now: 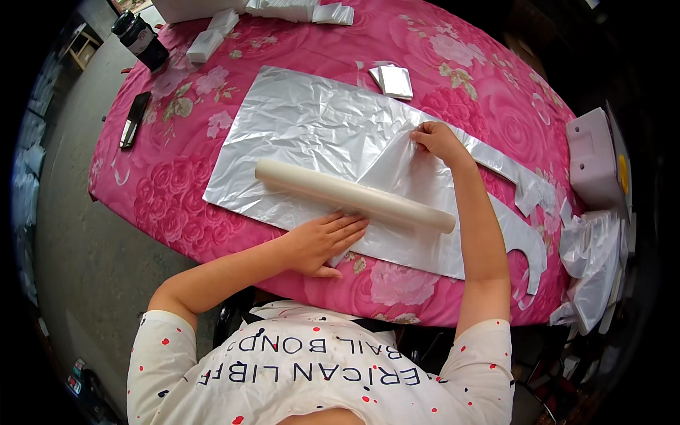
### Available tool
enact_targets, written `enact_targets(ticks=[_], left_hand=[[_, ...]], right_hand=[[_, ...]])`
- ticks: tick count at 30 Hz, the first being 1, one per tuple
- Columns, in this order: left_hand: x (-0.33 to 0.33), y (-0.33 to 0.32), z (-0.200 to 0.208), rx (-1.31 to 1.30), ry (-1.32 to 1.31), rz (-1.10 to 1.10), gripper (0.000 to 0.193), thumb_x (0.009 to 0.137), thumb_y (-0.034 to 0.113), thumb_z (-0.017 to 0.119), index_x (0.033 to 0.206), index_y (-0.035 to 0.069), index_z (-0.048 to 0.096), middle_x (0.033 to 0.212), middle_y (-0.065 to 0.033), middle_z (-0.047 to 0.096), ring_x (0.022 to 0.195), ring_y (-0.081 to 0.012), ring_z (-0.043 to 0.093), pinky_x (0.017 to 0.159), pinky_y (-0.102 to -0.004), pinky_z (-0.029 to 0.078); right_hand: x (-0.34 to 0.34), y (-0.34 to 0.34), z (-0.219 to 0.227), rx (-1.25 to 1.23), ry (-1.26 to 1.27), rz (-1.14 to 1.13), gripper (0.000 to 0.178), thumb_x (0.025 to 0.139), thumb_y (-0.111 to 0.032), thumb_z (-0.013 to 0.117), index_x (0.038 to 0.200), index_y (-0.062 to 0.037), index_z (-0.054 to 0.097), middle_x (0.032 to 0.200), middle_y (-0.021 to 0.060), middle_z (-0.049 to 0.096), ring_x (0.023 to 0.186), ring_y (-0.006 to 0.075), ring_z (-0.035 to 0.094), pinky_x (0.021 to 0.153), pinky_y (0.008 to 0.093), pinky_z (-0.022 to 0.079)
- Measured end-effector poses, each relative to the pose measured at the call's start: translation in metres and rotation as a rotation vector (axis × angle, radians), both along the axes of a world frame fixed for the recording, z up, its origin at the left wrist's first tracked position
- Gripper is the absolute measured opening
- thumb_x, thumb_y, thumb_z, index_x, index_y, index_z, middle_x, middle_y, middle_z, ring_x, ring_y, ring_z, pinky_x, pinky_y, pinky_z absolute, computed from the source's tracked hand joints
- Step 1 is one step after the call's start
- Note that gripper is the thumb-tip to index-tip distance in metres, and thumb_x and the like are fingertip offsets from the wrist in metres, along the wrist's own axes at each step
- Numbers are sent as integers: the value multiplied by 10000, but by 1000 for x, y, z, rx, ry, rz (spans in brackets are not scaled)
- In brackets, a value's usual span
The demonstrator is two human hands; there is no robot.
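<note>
So the two hands are well apart here. The left hand (319, 244) is laid out flat, palm down near the tabletop's (177, 195) near edge, fingers straight and close together on the plastic bag (276, 120), thumb sticking out toward that edge. Fingertips are right by the pale roll (354, 195), can't tell if they touch it. That forearm comes in slantwise from the left. The right hand (443, 144) is further in, thumb and fingers pinched on a lifted fold of the plastic, arm reaching nearly straight away from the near edge.

The silvery bag covers the middle of the tabletop, handle loops pointing to the right edge, roll lying slantwise across it.

Containers: a dark lidded bottle (142, 42) by the far left corner, a white box (198, 8) cut off at the far edge, and a pale box (598, 159) beside the right edge, with crumpled clear plastic (591, 258) below it. Can't see what's inside any of them.
</note>
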State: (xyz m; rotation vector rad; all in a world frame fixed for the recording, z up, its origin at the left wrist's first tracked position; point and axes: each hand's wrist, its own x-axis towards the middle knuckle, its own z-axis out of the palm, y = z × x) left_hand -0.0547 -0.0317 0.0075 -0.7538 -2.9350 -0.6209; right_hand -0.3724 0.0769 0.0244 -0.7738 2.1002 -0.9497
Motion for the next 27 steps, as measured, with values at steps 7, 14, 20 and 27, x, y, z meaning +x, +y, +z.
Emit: enact_targets(ticks=[7,14,20,27], left_hand=[[10,20,-5,-13,-25,100,876,781,616,443,1342,-43,310,1425,-219,265,1341,-337,228,1097,-451,148],[17,40,-6,-28,-49,224,884,768,625,459,1359,-14,307,1424,-217,264,1340,-344,223,1091,-453,148],[20,42,-7,-54,-64,228,879,775,630,453,1367,-2,301,1442,-215,229,1357,-338,180,1099,-445,122],[19,44,-8,-48,-60,231,878,776,631,452,1365,-3,304,1447,-218,216,1360,-338,174,1099,-447,117]], right_hand=[[35,7,11,-115,664,-223,245,843,-218,576,907,14,621,880,135,619,751,244,589,680,344,465],[170,53,31,-171,544,308,359,765,-135,643,1109,-49,587,1052,120,572,1001,288,521,875,361,424],[121,95,18,-101,743,156,517,731,-42,647,1230,-110,528,1066,112,564,978,294,516,854,372,430],[74,144,12,-31,922,-137,512,730,-13,639,1224,-102,539,1059,137,568,963,302,515,842,369,431]])
